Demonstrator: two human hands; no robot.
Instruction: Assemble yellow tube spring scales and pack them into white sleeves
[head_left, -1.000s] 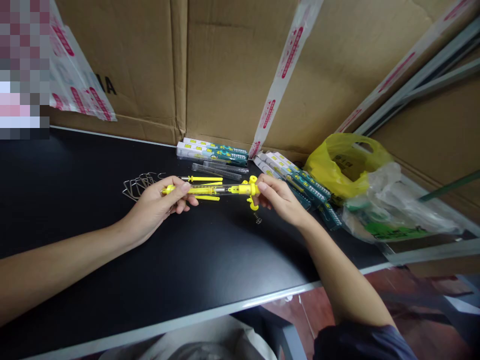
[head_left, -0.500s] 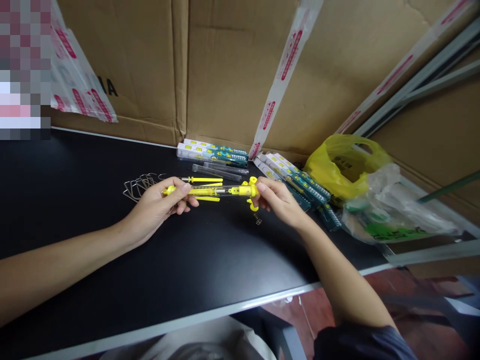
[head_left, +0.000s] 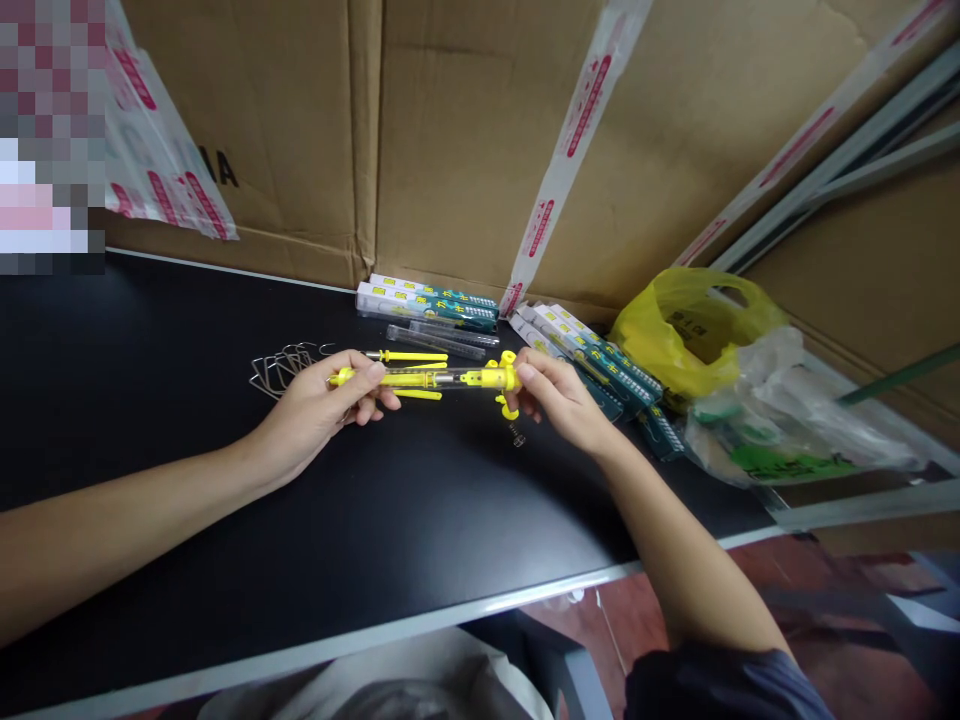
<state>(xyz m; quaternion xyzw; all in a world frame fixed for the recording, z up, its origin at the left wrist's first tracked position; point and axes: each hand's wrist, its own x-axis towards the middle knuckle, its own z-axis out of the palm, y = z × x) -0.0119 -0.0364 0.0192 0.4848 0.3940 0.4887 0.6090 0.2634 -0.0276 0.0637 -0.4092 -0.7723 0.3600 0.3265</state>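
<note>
Between my two hands a slim tube spring scale (head_left: 409, 379) with yellow parts is held level above the black table. My left hand (head_left: 334, 398) is closed around its left end, thumb on top. At the other end, my right hand (head_left: 559, 397) pinches the yellow end piece (head_left: 487, 377). Just behind the tube lie several long yellow rods (head_left: 416, 357) with metal ends. Small yellow caps (head_left: 509, 410) and a small coil spring (head_left: 517, 436) rest near my right fingertips. Bent metal hooks (head_left: 281, 368) lie beyond my left hand.
Printed narrow boxes (head_left: 427, 303) stand along the cardboard at the back, with clear tubes (head_left: 439, 340) in front. More printed boxes (head_left: 600, 355) lie right of my right hand. A yellow plastic bag (head_left: 637, 320) and a clear bag (head_left: 795, 430) sit at the right edge.
</note>
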